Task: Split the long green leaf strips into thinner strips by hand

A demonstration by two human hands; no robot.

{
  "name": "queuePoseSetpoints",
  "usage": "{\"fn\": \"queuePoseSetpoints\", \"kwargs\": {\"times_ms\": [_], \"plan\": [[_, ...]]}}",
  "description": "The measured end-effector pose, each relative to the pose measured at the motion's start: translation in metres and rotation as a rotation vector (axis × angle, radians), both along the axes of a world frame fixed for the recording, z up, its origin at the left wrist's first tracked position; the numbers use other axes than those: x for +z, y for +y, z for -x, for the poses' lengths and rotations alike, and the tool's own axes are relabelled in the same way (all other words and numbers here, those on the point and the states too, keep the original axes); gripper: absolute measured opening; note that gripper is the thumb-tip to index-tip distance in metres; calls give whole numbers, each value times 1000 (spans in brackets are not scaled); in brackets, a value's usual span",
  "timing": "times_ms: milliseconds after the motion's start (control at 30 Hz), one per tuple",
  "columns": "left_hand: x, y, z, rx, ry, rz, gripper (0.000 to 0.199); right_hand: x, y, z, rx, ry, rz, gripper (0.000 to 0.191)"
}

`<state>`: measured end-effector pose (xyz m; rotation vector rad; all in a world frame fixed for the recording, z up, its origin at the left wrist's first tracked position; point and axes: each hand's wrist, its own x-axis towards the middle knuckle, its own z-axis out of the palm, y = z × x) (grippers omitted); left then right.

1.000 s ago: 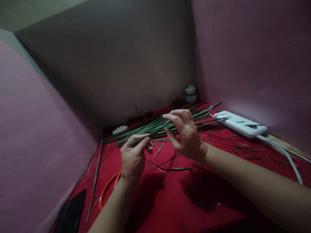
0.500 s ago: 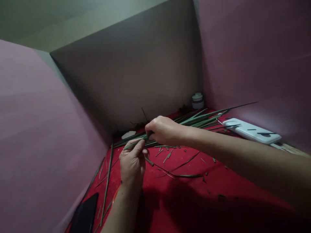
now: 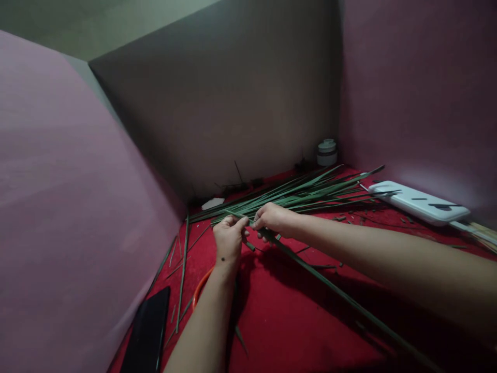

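Observation:
Both hands meet over the red cloth [image 3: 279, 311] and pinch one long green leaf strip [image 3: 330, 284]. My left hand [image 3: 230, 237] grips it near its thin end, which sticks out past the thumb. Close beside it, my right hand [image 3: 271, 220] is closed on the same strip. From there the strip runs down to the lower right, beneath my right forearm. Just beyond the hands lies a loose pile of long green leaf strips [image 3: 310, 189]. Exactly how the fingers fold on the strip is too small to tell.
A white oblong case [image 3: 411, 202] lies at the right with dark scraps on it. A white jar [image 3: 326, 153] stands in the back corner. At the lower left is a black phone-like slab [image 3: 146, 331]; an orange rim [image 3: 200, 287] shows behind my left forearm. Pink walls flank both sides.
A long strip now stretches from my hands toward the lower right, where none lay before. My right hand has come lower, off the pile, and the view has shifted slightly.

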<state>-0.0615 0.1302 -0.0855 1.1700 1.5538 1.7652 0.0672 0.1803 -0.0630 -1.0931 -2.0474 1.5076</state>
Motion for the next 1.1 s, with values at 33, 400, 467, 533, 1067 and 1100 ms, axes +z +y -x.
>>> {"fn": "queuePoseSetpoints", "kwargs": {"times_ms": [33, 400, 467, 533, 1067, 1100], "plan": [[-1, 0, -1, -14, 18, 12, 18, -5, -2, -4, -3, 66, 62, 12], [-5, -7, -28, -62, 187, 54, 16, -53, -14, -37, -93, 405, 144, 7], [-4, -9, -34, -118, 190, 84, 15, -60, -10, -41, -111, 428, 111, 9], [-5, -9, -37, -182, 191, 126, 13, -64, -7, -42, -122, 452, 97, 11], [-10, -4, -24, -99, 250, 104, 14, -69, -14, -39, -130, 470, 362, 8], [-11, -4, -26, -134, 247, 121, 14, -69, -14, -39, -129, 479, 356, 7]]}}
